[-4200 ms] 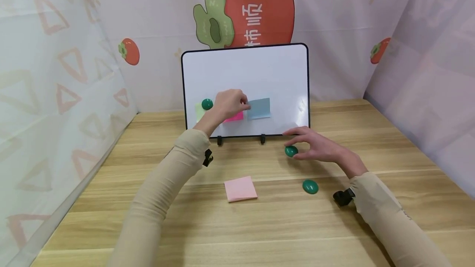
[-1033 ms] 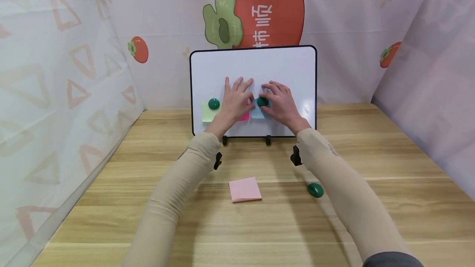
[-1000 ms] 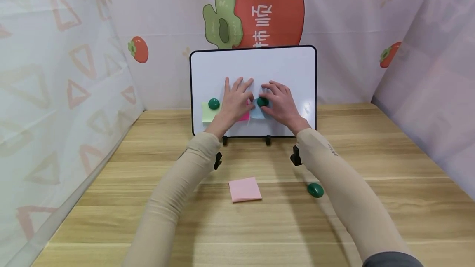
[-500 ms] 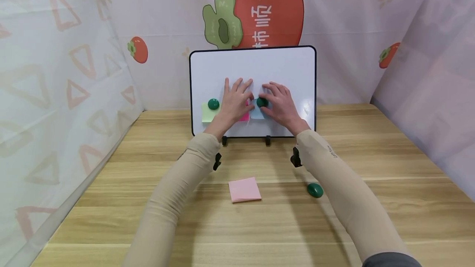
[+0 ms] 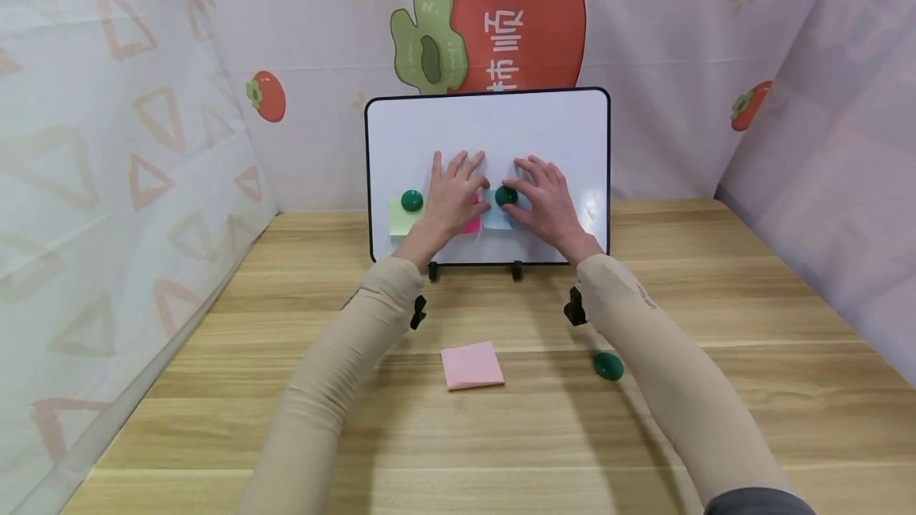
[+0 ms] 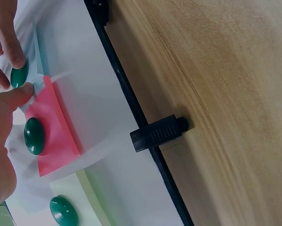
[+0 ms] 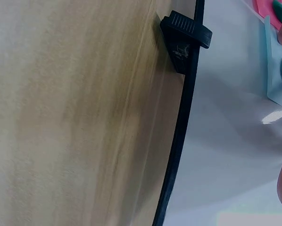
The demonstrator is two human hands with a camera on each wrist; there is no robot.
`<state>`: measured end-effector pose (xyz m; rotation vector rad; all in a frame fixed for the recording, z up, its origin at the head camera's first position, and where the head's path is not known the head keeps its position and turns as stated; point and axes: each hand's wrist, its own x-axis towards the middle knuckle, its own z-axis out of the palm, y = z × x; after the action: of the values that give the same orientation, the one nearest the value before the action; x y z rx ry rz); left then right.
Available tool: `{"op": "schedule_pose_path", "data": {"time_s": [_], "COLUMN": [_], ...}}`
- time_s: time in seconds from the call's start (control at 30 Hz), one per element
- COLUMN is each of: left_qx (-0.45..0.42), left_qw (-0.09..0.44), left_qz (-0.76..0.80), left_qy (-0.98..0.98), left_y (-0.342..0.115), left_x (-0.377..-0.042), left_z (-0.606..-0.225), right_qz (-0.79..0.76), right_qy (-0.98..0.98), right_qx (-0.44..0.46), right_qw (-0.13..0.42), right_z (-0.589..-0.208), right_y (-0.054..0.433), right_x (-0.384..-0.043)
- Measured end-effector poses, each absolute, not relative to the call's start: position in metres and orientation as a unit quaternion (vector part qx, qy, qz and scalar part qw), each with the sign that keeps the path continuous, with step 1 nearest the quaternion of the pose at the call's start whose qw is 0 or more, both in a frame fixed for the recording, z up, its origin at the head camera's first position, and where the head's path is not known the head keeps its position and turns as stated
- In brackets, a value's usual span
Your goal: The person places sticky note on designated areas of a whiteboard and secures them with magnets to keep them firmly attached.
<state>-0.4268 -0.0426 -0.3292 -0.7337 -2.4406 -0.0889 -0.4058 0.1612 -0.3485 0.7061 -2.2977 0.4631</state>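
Observation:
On the whiteboard (image 5: 429, 125), my right hand (image 5: 547, 201) has thumb and index finger at either side of a round green magnet (image 5: 506, 195), which lies over a blue sticky note (image 5: 497, 218). My left hand (image 5: 451, 197) is spread against the board, its thumb pressing at the blue note's left edge. Behind that hand is a bright pink sticky note (image 6: 56, 122) with its own green magnet (image 6: 34, 136), mostly hidden in the head view. Further left, a pale green sticky note (image 5: 402, 222) sits under another green magnet (image 5: 411, 200).
The board stands on small black feet (image 5: 517, 270) at the back of the wooden table (image 5: 458, 451). A light pink sticky-note pad (image 5: 472, 366) lies in front of it. One more green magnet (image 5: 608, 366) rests beside my right forearm. Printed cloth (image 5: 665, 102) surrounds the table.
Since the oldest frame, my right hand has brought a green magnet from the table onto the blue note. In the last half second its fingers have spread slightly and moved right; the left hand stays.

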Motion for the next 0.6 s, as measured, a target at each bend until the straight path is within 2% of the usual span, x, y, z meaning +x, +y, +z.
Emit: {"op": "schedule_pose_path", "data": {"time_s": [0.3,0.6], "left_qx": [-0.321,-0.378], "left_qw": [0.292,0.312], "left_qz": [-0.122,-0.176], "left_qy": [-0.893,-0.854], "left_y": [-0.059,-0.075], "left_x": [-0.423,-0.401], "left_z": [-0.339,-0.336], "right_qz": [0.219,0.231], "right_qy": [-0.870,-0.877], "right_qx": [0.281,0.296], "right_qw": [0.340,0.298], "right_z": [-0.353,-0.358], "right_y": [0.165,0.172], "right_x": [-0.394,-0.373]}}
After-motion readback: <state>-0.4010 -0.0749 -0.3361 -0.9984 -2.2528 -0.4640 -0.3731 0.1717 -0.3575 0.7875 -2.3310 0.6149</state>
